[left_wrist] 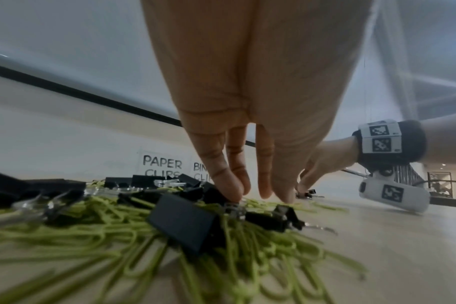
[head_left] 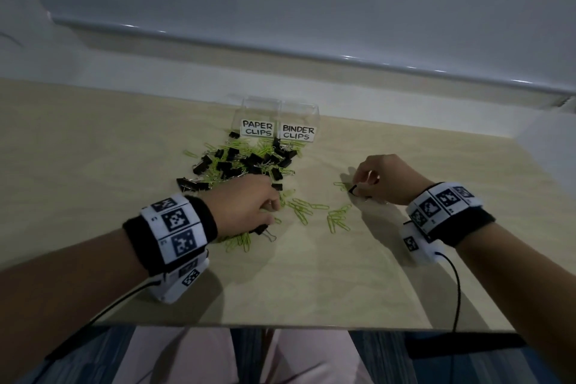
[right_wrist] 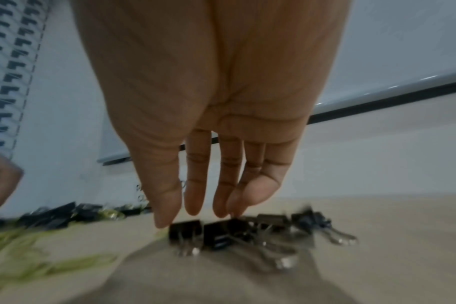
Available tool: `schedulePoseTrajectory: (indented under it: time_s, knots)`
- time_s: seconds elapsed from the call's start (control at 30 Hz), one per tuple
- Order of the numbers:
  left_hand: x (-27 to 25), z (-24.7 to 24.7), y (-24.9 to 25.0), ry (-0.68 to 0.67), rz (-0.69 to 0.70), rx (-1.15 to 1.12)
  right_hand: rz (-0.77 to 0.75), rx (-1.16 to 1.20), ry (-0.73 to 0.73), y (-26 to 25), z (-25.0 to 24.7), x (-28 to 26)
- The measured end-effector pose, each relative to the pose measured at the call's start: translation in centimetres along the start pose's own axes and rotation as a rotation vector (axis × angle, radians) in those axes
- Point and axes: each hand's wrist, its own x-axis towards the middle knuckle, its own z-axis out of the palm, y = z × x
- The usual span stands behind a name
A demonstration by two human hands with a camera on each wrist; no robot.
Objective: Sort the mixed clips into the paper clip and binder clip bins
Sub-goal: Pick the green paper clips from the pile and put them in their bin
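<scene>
A mixed pile [head_left: 243, 162] of black binder clips and green paper clips lies in front of two clear bins, labelled PAPER CLIPS [head_left: 258, 128] and BINDER CLIPS [head_left: 298, 133]. My left hand [head_left: 274, 207] reaches down into the near edge of the pile. In the left wrist view its straight fingertips [left_wrist: 232, 193] touch small clips just behind a black binder clip [left_wrist: 182, 222], and nothing is pinched. My right hand [head_left: 358, 188] hovers to the right over a small group of binder clips [right_wrist: 221, 232]. Its fingers [right_wrist: 195, 197] are straight, with the tips at the clips' tops.
Loose green paper clips [head_left: 338, 218] are scattered between my two hands. The light wood table [head_left: 311, 290] ends at a near edge just above my lap. A wall with a grey rail [head_left: 280, 50] runs behind the bins.
</scene>
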Motion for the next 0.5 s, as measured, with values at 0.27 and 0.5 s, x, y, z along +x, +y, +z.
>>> schedulePoseTrajectory:
  time_s: [0.27, 0.5]
  knots:
    - [0.1, -0.9, -0.6, 0.024, -0.104, 0.043, 0.061, -0.117, -0.094, -0.5, -0.7, 0.3]
    - [2.9, -0.1, 2.2, -0.115, -0.105, 0.13, -0.11, -0.193, -0.158, -4.4, 0.5, 0.2]
